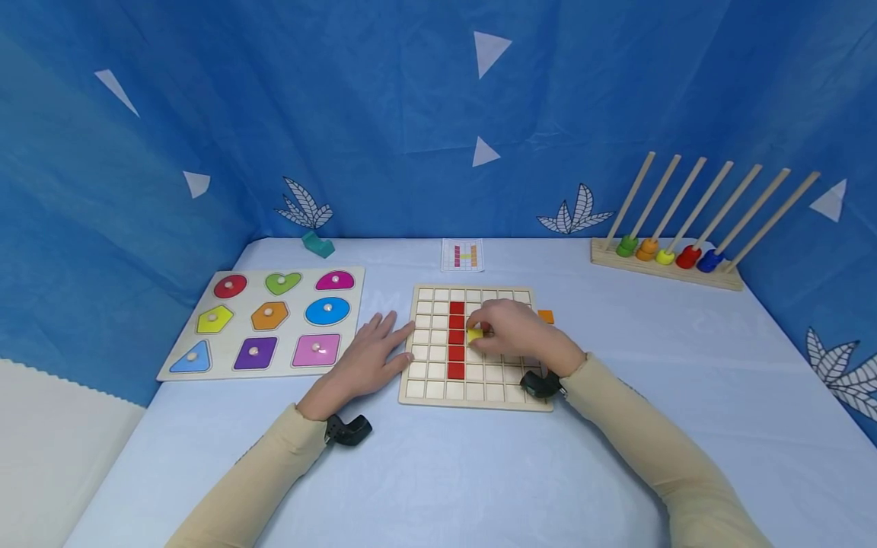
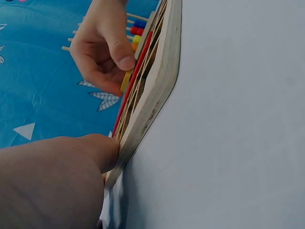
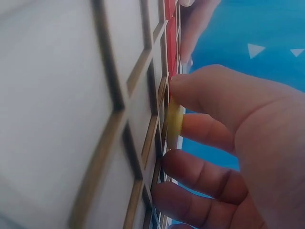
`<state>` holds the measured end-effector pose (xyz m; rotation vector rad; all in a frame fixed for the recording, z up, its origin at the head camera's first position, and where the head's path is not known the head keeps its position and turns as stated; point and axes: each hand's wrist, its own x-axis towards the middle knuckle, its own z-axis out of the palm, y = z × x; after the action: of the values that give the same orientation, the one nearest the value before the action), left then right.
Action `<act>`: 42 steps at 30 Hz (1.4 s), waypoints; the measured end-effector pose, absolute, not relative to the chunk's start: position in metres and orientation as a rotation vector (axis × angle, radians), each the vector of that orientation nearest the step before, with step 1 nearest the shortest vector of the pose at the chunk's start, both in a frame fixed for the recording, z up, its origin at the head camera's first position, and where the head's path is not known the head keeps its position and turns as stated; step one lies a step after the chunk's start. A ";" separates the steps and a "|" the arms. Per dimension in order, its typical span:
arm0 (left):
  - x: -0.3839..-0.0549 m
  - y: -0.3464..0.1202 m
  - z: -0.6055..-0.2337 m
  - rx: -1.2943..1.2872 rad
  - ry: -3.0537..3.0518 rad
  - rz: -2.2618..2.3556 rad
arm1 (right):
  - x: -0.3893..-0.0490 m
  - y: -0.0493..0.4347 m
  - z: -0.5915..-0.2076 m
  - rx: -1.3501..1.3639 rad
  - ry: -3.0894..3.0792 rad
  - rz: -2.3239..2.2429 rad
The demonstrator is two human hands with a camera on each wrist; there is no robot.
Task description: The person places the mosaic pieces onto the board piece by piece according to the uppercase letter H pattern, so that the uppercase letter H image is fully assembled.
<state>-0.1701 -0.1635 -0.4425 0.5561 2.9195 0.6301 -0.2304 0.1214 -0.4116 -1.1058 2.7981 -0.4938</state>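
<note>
A wooden grid board (image 1: pixel 479 405) lies on the table, with a column of several red square tiles (image 1: pixel 456 337) set in its cells. Just right of that column, my right hand (image 1: pixel 510 329) pinches a yellow square tile (image 1: pixel 475 335) between thumb and fingers. The right wrist view shows this yellow tile (image 3: pixel 175 123) tilted against the grid, beside the red ones. My left hand (image 1: pixel 370 356) lies with fingers spread at the board's left edge, its thumb (image 2: pixel 102 150) touching the rim in the left wrist view. An orange tile (image 1: pixel 545 317) shows past the board's right edge, partly behind my right hand.
A small pattern card (image 1: pixel 462 256) lies behind the board. On the left is a shape puzzle (image 1: pixel 229 323) with knobbed pieces, and behind it a teal block (image 1: pixel 318 244). At the back right stands a wooden peg rack (image 1: pixel 668 268) with coloured beads. Blue cloth hangs behind the table.
</note>
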 end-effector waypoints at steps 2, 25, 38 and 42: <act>-0.170 -0.163 -0.443 0.557 2.919 0.626 | -0.230 0.121 -0.412 -1.102 2.801 -0.486; -0.171 -0.164 -0.443 0.547 2.922 0.630 | -0.230 0.119 -0.412 -1.056 2.813 -0.466; -0.170 -0.163 -0.443 0.539 2.913 0.626 | -0.228 0.147 -0.397 -0.983 2.823 -0.520; -0.170 -0.164 -0.444 0.543 2.921 0.623 | -0.228 0.166 -0.393 -0.925 2.850 -0.508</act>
<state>-0.1703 -0.1644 -0.4437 0.5431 2.9213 0.6228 -0.2275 0.1657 -0.3928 -0.9248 2.8501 -0.5076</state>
